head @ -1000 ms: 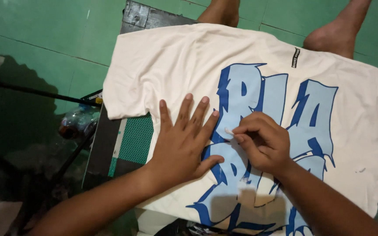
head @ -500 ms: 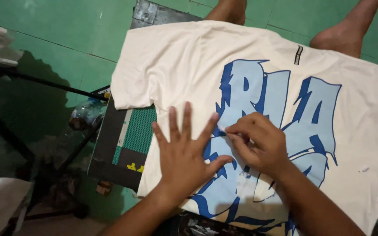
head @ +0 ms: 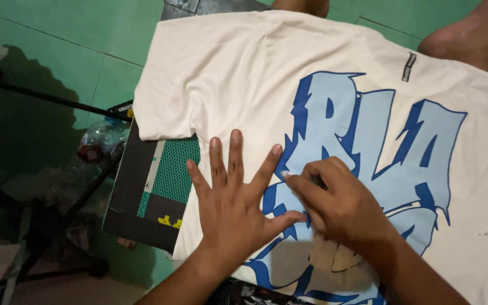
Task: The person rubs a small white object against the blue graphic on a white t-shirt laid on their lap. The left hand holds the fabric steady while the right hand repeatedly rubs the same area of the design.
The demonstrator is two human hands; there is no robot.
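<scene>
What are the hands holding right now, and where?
Left hand lies flat on the T-shirt; right hand pinches something small at its fingertips, too hidden to identify.

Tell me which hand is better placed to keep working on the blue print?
Right. The right hand has its fingertips pinched on the blue print, while the left hand lies flat, fingers spread, on the T-shirt.

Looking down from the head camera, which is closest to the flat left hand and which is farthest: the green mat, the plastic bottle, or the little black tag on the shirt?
From the left hand:
1. Green mat, just left of the fingers, poking out from under the shirt.
2. Plastic bottle, farther left on the floor.
3. Black tag, up at the collar, far right.
</scene>
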